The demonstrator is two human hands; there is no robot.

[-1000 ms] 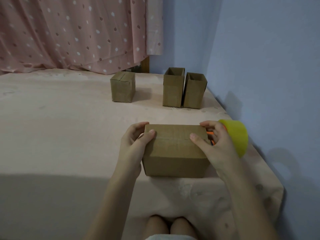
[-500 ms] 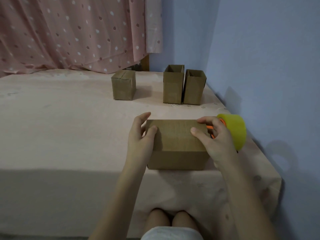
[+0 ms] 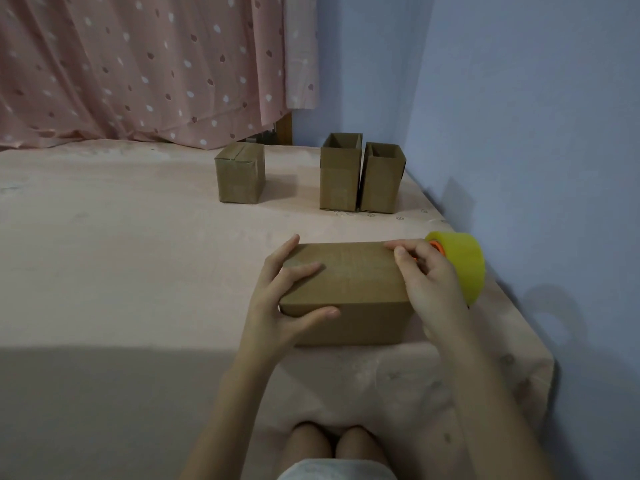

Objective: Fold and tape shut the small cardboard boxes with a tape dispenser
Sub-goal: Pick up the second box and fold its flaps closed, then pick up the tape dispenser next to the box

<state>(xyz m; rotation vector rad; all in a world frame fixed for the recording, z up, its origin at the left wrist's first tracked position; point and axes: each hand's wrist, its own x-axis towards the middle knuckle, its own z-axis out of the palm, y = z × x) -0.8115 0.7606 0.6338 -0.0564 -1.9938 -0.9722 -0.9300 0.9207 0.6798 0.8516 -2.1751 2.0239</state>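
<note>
Both of our hands are working at the closed brown cardboard box (image 3: 346, 292) lying on its long side near the front right of the pink patterned bedsheet (image 3: 121, 271). Our left hand (image 3: 282, 306) is resting spread over the box's left end, fingers lying straight across the top and thumb reaching along the front face. Compared with half a second ago, that thumb is sitting lower, on the front face instead of the top, and the box is lying slightly turned. Our right hand (image 3: 433, 289) is curling round the orange tape dispenser with its yellowish roll of tape (image 3: 462, 265), holding it against the box's right end, thumb tip touching the top corner.

Farther back, two tall open-topped brown cardboard boxes (image 3: 360, 174) are standing upright, touching side by side near the blue wall (image 3: 519, 116); we cannot tell what is inside them. To their left, well apart, a small closed brown cardboard box (image 3: 240, 176) is standing alone. Behind it a pink spotted curtain (image 3: 138, 64) is hanging.
</note>
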